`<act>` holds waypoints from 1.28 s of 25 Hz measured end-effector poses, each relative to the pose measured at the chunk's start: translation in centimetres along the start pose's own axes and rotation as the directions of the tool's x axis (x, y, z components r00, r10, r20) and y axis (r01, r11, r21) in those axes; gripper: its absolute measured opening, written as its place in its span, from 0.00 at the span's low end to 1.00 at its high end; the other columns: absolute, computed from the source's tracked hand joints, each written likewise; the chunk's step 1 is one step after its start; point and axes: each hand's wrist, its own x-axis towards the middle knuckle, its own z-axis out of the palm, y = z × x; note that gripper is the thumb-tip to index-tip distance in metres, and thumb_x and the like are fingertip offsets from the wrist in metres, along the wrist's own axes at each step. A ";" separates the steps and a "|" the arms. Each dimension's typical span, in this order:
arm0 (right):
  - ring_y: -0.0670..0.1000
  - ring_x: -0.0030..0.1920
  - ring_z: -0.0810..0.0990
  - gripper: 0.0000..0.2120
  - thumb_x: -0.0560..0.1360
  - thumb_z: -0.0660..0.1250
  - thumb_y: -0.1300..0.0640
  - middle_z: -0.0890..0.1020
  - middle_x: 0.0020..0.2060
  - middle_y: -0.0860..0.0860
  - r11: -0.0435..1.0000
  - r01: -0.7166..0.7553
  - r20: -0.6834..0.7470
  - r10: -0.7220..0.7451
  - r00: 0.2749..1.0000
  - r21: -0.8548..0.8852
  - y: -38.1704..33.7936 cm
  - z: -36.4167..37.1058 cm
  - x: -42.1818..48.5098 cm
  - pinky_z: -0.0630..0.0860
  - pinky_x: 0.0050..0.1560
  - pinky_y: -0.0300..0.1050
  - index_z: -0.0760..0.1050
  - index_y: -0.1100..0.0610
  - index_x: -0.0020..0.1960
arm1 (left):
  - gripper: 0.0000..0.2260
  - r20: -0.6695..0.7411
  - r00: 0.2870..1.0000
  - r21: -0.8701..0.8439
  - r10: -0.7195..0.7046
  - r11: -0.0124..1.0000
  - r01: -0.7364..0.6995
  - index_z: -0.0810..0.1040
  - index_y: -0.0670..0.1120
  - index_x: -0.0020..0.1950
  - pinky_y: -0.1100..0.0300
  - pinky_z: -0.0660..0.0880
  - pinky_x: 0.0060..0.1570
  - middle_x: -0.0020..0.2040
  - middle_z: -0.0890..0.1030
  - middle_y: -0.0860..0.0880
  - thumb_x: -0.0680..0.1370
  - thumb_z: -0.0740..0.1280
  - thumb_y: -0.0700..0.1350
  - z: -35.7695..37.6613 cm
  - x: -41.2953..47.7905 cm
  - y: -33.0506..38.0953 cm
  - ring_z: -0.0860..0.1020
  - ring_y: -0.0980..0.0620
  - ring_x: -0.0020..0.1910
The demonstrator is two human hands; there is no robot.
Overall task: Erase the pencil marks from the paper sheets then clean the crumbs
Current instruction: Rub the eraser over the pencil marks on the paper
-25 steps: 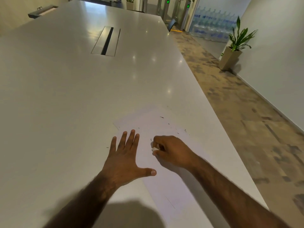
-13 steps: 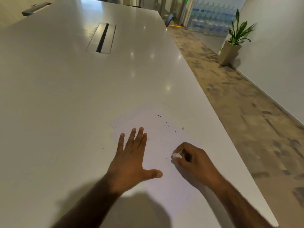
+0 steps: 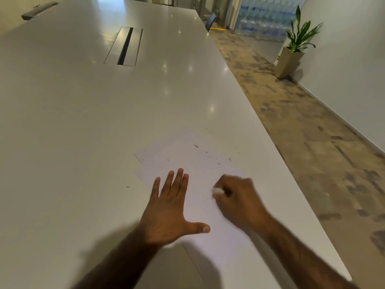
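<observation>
White paper sheets (image 3: 187, 155) lie overlapping on the white table (image 3: 83, 122) near its right edge. My left hand (image 3: 169, 207) presses flat on the paper with fingers straight and thumb spread. My right hand (image 3: 237, 197) is curled around a small white eraser (image 3: 217, 190), whose tip touches the paper just right of my left hand. Dark eraser crumbs (image 3: 208, 155) are scattered over the far part of the sheets, and a few lie on the table to the left.
The table's right edge (image 3: 277, 151) runs close beside the paper, with patterned carpet beyond. A metal cable hatch (image 3: 124, 45) sits in the table's far middle. A potted plant (image 3: 291, 53) stands by the right wall.
My right hand with the eraser swung right and toward me, then edged back up; it is blurred now. My left hand stayed flat on the paper. The camera tilted slightly.
</observation>
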 end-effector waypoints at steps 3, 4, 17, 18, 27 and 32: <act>0.42 0.42 0.75 0.04 0.77 0.64 0.50 0.77 0.37 0.37 0.969 0.231 0.189 -0.212 0.959 -0.084 -1.0 2.2 -1.8 0.67 0.53 0.46 0.73 0.44 0.43 | 0.61 -0.010 1.000 -0.002 0.007 1.000 -0.007 0.18 0.52 0.75 0.39 0.30 0.77 0.76 0.18 0.51 0.58 0.38 0.89 0.1 0.1 0.0 0.21 0.49 0.76; 0.42 0.42 0.75 0.03 0.76 0.64 0.51 0.78 0.38 0.38 0.970 0.200 0.148 -0.180 0.972 -0.135 0.3 1.4 -0.5 0.66 0.54 0.49 0.73 0.44 0.44 | 0.62 -0.011 1.000 -0.018 0.011 1.000 -0.011 0.18 0.51 0.75 0.39 0.30 0.77 0.76 0.19 0.52 0.58 0.38 0.90 0.2 0.1 -0.1 0.20 0.49 0.76; 0.46 0.43 0.80 0.06 0.80 0.65 0.52 0.82 0.38 0.42 0.972 -0.155 -0.083 0.143 0.986 -0.175 2.9 -1.8 5.7 0.65 0.61 0.52 0.74 0.47 0.43 | 0.63 0.010 1.000 -0.043 0.009 0.999 -0.008 0.17 0.52 0.74 0.39 0.29 0.77 0.75 0.17 0.53 0.54 0.35 0.90 0.1 0.1 -0.1 0.20 0.49 0.75; 0.47 0.43 0.80 0.07 0.80 0.65 0.52 0.81 0.37 0.42 0.973 -0.172 -0.091 0.160 0.983 -0.151 2.2 -1.5 5.9 0.66 0.60 0.52 0.74 0.47 0.43 | 0.63 0.014 1.000 -0.042 0.007 0.999 -0.007 0.17 0.52 0.74 0.39 0.29 0.77 0.75 0.17 0.53 0.53 0.35 0.90 0.0 0.1 0.0 0.20 0.49 0.75; 0.49 0.45 0.81 0.05 0.80 0.64 0.52 0.82 0.39 0.44 0.967 -0.205 -0.084 0.194 0.977 -0.151 1.7 -1.2 7.6 0.66 0.61 0.53 0.74 0.49 0.45 | 0.65 0.049 0.999 -0.044 0.006 0.999 -0.004 0.20 0.50 0.76 0.38 0.29 0.77 0.75 0.17 0.52 0.54 0.37 0.89 -0.4 0.1 0.1 0.20 0.48 0.75; 0.43 0.37 0.77 0.06 0.79 0.62 0.47 0.77 0.33 0.40 0.979 0.074 -0.019 -0.079 0.997 -0.187 -1.4 2.9 3.9 0.72 0.54 0.53 0.70 0.44 0.43 | 0.61 0.058 0.998 -0.033 -0.007 0.999 0.009 0.16 0.51 0.71 0.37 0.31 0.77 0.76 0.18 0.51 0.56 0.39 0.89 -0.7 0.0 0.4 0.20 0.47 0.76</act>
